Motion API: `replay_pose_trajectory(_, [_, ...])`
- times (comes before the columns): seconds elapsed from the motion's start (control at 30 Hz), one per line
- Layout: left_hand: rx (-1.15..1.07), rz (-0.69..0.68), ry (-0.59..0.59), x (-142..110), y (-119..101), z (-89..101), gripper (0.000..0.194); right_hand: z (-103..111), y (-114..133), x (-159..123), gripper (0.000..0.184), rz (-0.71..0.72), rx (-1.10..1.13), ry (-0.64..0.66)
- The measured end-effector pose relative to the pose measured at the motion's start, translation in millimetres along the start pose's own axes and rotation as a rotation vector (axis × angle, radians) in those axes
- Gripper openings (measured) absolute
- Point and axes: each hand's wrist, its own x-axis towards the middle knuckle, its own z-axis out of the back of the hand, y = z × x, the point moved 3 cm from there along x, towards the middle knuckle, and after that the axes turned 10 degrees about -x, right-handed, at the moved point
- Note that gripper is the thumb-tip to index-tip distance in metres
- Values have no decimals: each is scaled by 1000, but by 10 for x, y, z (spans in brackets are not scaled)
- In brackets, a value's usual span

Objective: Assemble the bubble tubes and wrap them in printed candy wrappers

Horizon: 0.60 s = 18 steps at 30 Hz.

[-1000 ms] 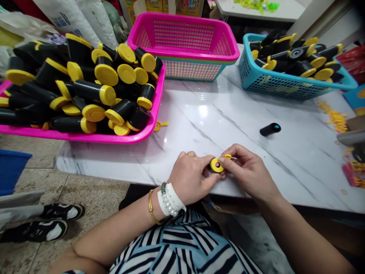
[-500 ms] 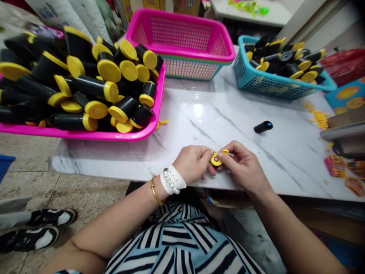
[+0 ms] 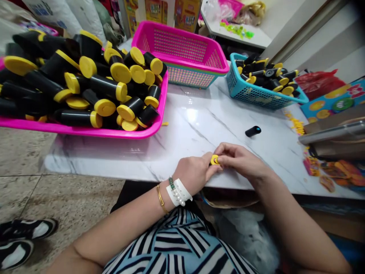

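Observation:
Near the table's front edge my two hands meet around a small round yellow cap [image 3: 213,159]. My left hand [image 3: 194,173] is closed on it from the left, its thumb against the near side. From the right, the fingers and thumb of my right hand [image 3: 238,160] pinch the same cap, covering much of its face. A dark edge shows under the yellow rim; what lies beneath is hidden by my fingers. Beyond my right hand, a short black tube [image 3: 252,131] with a blue spot on its end lies on the white marbled tabletop [image 3: 196,133].
At left a large pink basket [image 3: 142,134] is heaped with black tubes with yellow caps. Behind it stand stacked pink and blue baskets [image 3: 182,66]. A blue basket [image 3: 256,97] of similar tubes is at back right. Small yellow pieces [image 3: 296,125] lie along the right side.
My hands have drawn closer around the cap, and my right fingers now cover more of it. A small yellow piece at my right fingertips is no longer visible. The camera view has shifted.

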Motion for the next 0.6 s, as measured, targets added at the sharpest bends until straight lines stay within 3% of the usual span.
replay_pose_trajectory(0.13, [100,37,26,32,-3,-40,41,-16,87,-5,23,52,-355,-78])
replay_pose_trajectory(0.33, [29,110,55,-35,-52,-43,28,-168,-66,-158,26,215,-519,-246])
replay_pose_trajectory(0.43, [-70,120,27,-41,19,-31,33,-146,-42,-80,16,336,-732,-164])
replay_pose_trajectory(0.5, [-211,150,-35,-54,92,-19,50,-113,159,-16,12,433,-844,-176])
replay_pose_trajectory(0.6, [-441,203,-102,-86,193,-42,94,-129,737,80,13,576,-873,-355])
